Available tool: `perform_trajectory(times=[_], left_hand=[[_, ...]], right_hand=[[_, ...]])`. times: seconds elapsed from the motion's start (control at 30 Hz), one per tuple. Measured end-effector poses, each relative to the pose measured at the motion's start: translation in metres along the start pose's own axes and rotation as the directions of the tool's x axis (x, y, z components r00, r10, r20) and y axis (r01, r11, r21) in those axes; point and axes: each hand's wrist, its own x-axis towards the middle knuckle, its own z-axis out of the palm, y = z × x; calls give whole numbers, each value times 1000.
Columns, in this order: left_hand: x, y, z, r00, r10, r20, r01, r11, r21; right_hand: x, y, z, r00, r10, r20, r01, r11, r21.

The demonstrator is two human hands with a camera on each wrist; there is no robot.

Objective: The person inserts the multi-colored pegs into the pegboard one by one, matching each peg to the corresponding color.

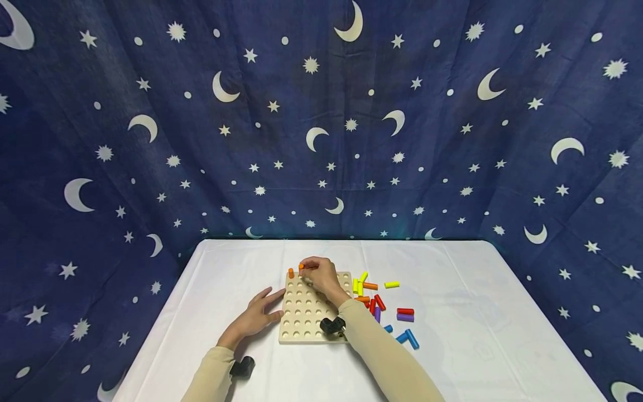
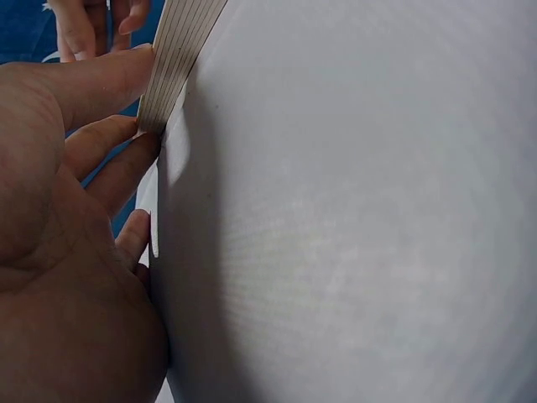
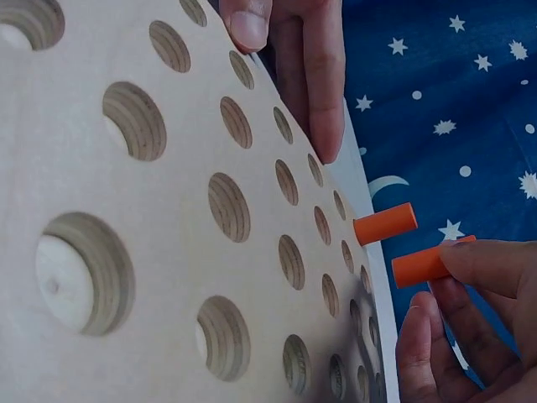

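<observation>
A pale wooden board [image 1: 296, 339] with rows of round holes lies on the white table. One orange peg [image 3: 385, 223] stands in a hole at the board's far left corner. My right hand [image 1: 321, 277] pinches a second orange peg [image 3: 422, 265] between thumb and fingers, just over the far row beside the first peg. At the board's left edge, my left hand [image 1: 256, 314] rests with fingers spread and fairly straight. In the left wrist view, its thumb and fingertips [image 2: 138, 67] touch the board's layered side [image 2: 172, 67].
Right of the board lie loose pegs: several yellow ones [image 1: 392, 285], orange ones [image 1: 370, 286], red ones [image 1: 405, 311], purple ones [image 1: 405, 317] and blue ones [image 1: 412, 339]. A dark blue curtain [image 1: 321, 167] with moons and stars hangs behind the table [image 1: 467, 312]. Each wrist wears a black camera.
</observation>
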Motion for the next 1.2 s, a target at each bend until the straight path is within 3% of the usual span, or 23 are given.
perform_trajectory(times=[0.33, 1.2], left_hand=[[0, 2, 0, 1000, -10, -1, 10, 1000, 7], [0, 2, 0, 1000, -9, -11, 9, 1000, 16]], right_hand=[[1, 5, 5, 1000, 21, 6, -20, 999, -50], [8, 11, 6, 999, 40, 19, -39, 997, -69]])
